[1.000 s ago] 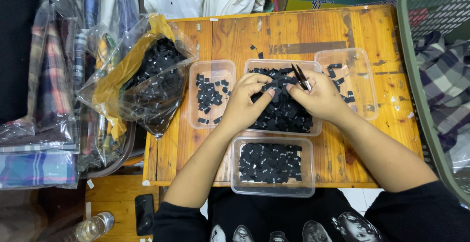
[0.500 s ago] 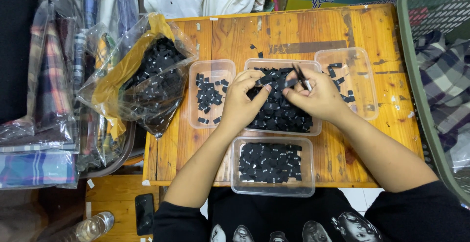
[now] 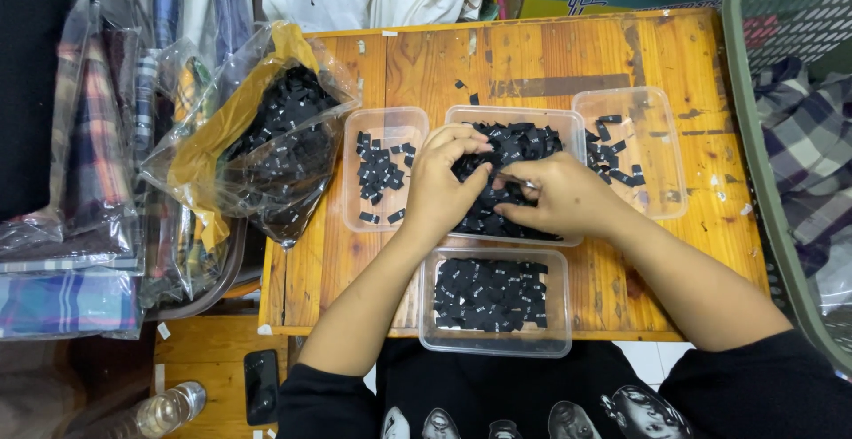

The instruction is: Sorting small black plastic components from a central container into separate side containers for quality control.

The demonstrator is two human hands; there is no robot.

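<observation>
Left hand: the left hand [image 3: 441, 181] rests in the middle tray [image 3: 568, 128], fingers curled onto the heap of small black tags [image 3: 519, 144]; whether it pinches a tag cannot be told.
Right hand: the right hand [image 3: 559, 195] lies on the same heap, fingertips bent toward the left hand and touching tags; its grip is hidden.
Middle tray: clear plastic, centre of the frame, piled with tags.
Left tray: clear tray [image 3: 383, 119] just left of it, a few tags inside.
Right tray: clear tray [image 3: 652, 110] on the right, sparsely filled.
Near tray: clear tray [image 3: 555, 257] at lower centre, tags lying flat.
Bag: clear plastic bag [image 3: 257, 146] of black tags at the left.
Table: wooden table [image 3: 550, 53] beneath all.
Basket: green basket [image 3: 754, 75] at the right edge.
</observation>
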